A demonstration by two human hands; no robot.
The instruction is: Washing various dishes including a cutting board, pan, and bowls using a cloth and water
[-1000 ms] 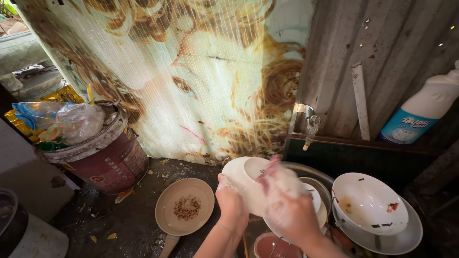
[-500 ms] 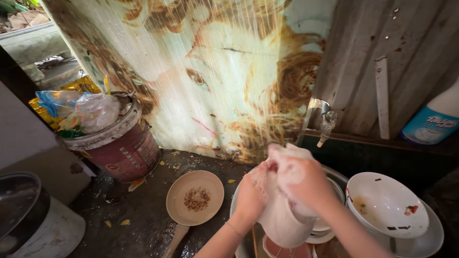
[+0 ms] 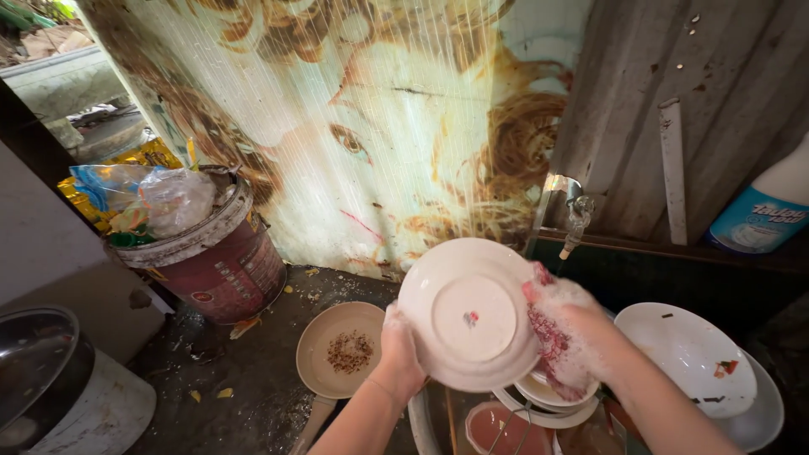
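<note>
Left hand [image 3: 399,350] under upturned plate [image 3: 468,313]

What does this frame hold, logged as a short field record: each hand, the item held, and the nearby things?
left hand: grips the lower left rim of the round white ceramic plate, its underside facing the camera
right hand: soapy, presses a foamy pink scrubbing cloth against the plate's right edge
below plate: stacked white dishes
right: white bowl with food scraps
left: tan round plate with crumbs on the wet ground
far left: dark red bucket full of plastic bags
wall: metal tap; white detergent bottle
</note>
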